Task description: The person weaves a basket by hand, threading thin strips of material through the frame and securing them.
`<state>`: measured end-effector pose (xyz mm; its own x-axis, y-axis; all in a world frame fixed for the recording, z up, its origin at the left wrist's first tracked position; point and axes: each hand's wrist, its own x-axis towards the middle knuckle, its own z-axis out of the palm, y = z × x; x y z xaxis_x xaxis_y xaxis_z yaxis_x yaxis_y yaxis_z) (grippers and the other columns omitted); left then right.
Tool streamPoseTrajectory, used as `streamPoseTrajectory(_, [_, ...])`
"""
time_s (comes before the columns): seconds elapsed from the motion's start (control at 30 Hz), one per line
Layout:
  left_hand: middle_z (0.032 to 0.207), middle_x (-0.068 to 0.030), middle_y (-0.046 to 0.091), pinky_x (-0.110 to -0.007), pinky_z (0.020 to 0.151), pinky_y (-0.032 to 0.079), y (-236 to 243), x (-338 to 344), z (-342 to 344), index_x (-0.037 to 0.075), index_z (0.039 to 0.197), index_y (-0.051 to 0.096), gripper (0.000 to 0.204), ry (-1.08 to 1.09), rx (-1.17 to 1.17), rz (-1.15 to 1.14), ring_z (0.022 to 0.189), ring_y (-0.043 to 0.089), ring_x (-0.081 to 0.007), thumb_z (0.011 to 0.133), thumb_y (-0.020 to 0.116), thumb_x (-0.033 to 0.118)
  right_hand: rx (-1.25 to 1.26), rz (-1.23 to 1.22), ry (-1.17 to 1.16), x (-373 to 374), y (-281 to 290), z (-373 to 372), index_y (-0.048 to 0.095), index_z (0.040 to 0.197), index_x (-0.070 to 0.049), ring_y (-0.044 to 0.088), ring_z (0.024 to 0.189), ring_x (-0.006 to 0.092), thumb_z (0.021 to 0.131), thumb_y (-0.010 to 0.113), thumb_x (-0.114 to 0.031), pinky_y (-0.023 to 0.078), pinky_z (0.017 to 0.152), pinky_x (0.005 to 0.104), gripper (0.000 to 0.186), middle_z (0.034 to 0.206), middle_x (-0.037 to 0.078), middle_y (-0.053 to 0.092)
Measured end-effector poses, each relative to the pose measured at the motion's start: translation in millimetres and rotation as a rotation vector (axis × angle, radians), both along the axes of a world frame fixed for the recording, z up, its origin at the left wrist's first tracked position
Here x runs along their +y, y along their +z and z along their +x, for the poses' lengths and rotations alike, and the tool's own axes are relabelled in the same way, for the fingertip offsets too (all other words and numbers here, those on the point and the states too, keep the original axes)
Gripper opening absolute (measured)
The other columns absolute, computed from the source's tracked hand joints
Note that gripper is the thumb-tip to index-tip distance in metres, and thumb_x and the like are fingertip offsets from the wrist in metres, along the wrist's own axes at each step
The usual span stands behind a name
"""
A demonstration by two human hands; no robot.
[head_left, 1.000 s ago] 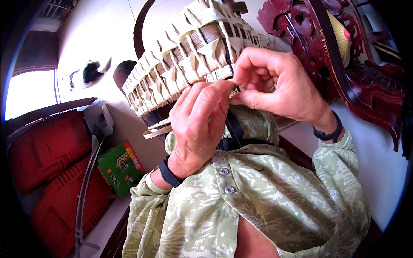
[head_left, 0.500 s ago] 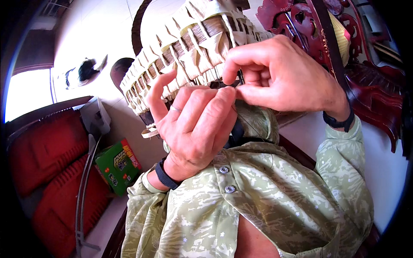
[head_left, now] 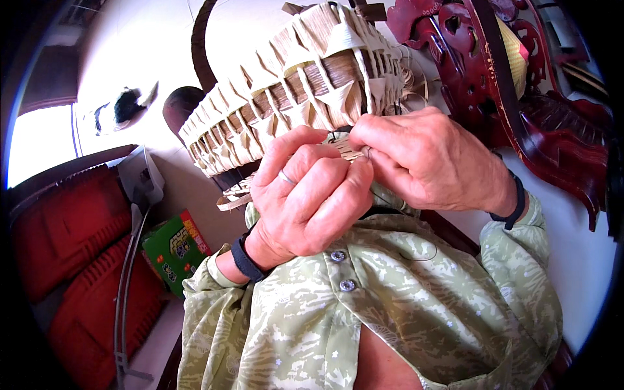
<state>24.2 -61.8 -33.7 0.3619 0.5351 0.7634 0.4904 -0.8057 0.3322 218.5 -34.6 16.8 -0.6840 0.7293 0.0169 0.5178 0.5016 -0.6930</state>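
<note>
Pale floor (head_left: 166, 49), basketwork (head_left: 286, 97) just beyond fingers (head_left: 383, 133)

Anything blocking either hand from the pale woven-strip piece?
Nothing visible. The left hand and right hand, fingers curled, are both at the near edge of the long, pale, ribbed piece of woven strips. The hands themselves hide part of that edge, so exact contact can't be told.
</note>
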Motion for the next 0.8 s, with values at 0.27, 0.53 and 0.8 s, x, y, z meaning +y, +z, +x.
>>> streamPoseTrajectory(0.27, [0.076, -0.0012, 0.059, -0.036, 0.072, 0.055, 0.9, -4.6, -7.1, 0.004, 0.089, 0.069, 0.024, -0.06, 0.026, 0.001, 0.071, 0.06, -0.0167, 0.065, 0.073, 0.002, 0.073, -0.142, 0.134, 16.0, 8.6, 5.4, 0.058, 0.095, -0.003, 0.065, 0.062, 0.0324, 0.084, 0.062, 0.001, 0.049, 0.055, 0.0384, 0.013, 0.07, 0.013, 0.062])
streamPoseTrajectory(0.53, [0.078, -0.002, 0.06, -0.036, 0.069, 0.056, -0.8, -6.5, -13.8, 0.006, 0.092, 0.07, 0.029, -0.052, -0.023, 0.017, 0.07, 0.061, -0.0171, 0.064, 0.075, 0.001, 0.176, 0.063, -0.019, 6.6, 1.1, 2.0, 0.061, 0.099, -0.003, 0.067, 0.062, 0.0246, 0.085, 0.07, -0.002, 0.051, 0.057, 0.0337, 0.017, 0.074, 0.009, 0.065])
streamPoseTrajectory(0.8, [0.086, -0.0072, 0.066, -0.039, 0.074, 0.057, -0.8, 6.3, -5.2, 0.004, 0.098, 0.07, 0.032, -0.134, -0.125, -0.022, 0.077, 0.065, -0.0216, 0.067, 0.078, 0.01, 0.219, 0.575, -0.255, -32.5, -32.9, -4.4, 0.064, 0.102, 0.002, 0.066, 0.07, 0.0264, 0.078, 0.074, 0.002, 0.055, 0.062, 0.035, 0.026, 0.08, 0.01, 0.062])
